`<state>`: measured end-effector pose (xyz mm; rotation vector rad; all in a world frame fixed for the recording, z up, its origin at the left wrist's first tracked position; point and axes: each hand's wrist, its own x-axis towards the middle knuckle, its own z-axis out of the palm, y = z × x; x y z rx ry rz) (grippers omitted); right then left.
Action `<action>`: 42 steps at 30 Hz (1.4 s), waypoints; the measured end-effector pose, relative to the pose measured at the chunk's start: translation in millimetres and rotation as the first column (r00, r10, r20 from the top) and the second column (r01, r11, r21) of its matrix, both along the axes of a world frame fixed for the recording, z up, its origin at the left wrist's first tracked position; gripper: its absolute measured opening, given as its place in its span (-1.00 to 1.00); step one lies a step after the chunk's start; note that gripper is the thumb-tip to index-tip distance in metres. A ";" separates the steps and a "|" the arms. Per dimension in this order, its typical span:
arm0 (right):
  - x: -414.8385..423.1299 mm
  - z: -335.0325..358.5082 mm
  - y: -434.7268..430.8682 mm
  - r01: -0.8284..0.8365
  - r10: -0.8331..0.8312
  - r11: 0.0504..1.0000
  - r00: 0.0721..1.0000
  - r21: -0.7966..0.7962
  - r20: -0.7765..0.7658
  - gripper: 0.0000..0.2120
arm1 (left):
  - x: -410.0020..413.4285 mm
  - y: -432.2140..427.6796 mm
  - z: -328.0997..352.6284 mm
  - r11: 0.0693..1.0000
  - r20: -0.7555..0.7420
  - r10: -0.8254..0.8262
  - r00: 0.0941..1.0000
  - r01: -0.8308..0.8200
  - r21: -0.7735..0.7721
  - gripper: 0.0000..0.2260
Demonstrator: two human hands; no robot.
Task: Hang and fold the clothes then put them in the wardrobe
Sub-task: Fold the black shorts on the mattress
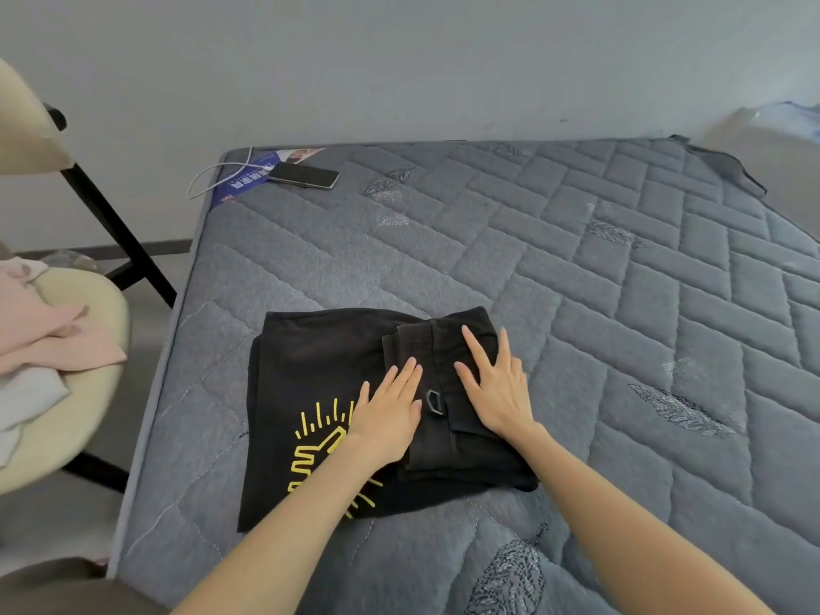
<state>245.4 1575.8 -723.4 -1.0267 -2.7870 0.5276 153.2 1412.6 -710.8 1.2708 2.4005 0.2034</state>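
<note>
A folded black T-shirt with a yellow print lies flat on the grey quilted mattress. On its right half rests a smaller folded black garment with a small metal ring on it. My left hand lies flat, fingers together, at the left edge of that smaller garment. Pressed palm-down on the garment's right side is my right hand, its fingers spread. Neither hand grips any cloth.
A beige chair at the left carries a pink garment and a white one. A black phone with a white cable lies at the mattress's far left corner. A wall stands behind.
</note>
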 end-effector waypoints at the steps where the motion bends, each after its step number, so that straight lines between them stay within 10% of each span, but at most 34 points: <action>1: 1.7 2.6 0.1 0.067 -0.067 0.998 0.998 -0.017 -0.001 -0.38 | -2.9 -1.3 4.1 1.000 0.041 -0.005 0.999 0.005 -0.004 -0.51; 6: 10.5 21.9 10.3 0.398 -0.426 0.733 0.901 -0.552 0.084 -0.09 | -10.1 -6.7 21.4 0.993 0.121 0.014 0.993 -0.028 0.119 -0.52; 9: 11.5 37.0 18.1 0.280 -0.453 0.550 0.891 -0.787 0.000 -0.32 | -10.0 -10.5 29.4 0.973 0.181 0.040 0.983 -0.080 0.216 -0.54; 16: -14.0 98.0 -5.7 0.027 -0.271 0.524 0.953 -0.851 -0.137 -0.64 | -28.1 -36.8 47.1 0.893 0.435 0.195 0.879 -0.342 0.292 -0.61; 19: -39.1 116.6 -33.2 -0.041 -0.191 0.565 0.965 -0.824 -0.179 -0.75 | -31.4 -50.5 55.5 0.844 0.729 0.279 0.625 -0.521 0.124 -0.65; 23: -74.1 128.4 -80.6 -0.093 -0.086 0.682 0.975 -0.725 -0.207 -0.83 | -19.3 -61.0 55.1 0.678 0.978 0.202 -0.041 -0.715 -0.171 -0.64; 25: -85.9 127.4 -101.0 -0.136 -0.023 0.721 0.975 -0.679 -0.220 -0.76 | -15.6 -66.3 53.5 0.612 0.979 0.121 -0.166 -0.764 -0.205 -0.70; 32: -100.6 109.0 -131.8 -0.220 0.111 0.665 0.974 -0.714 -0.197 -0.45 | -36.1 -106.6 46.3 0.505 0.934 0.356 -0.031 -0.835 -0.220 -0.76; 36: -107.1 87.1 -137.0 -0.351 0.342 0.896 0.936 -0.271 -0.081 -0.59 | -66.0 -140.7 46.9 0.393 0.962 0.232 -0.143 -0.891 -0.227 -0.53; 42: -120.9 58.3 -142.3 -0.402 0.413 0.904 0.909 -0.147 0.056 -0.48 | -65.6 -159.3 30.6 0.458 0.911 0.395 0.119 -0.885 -0.083 -0.39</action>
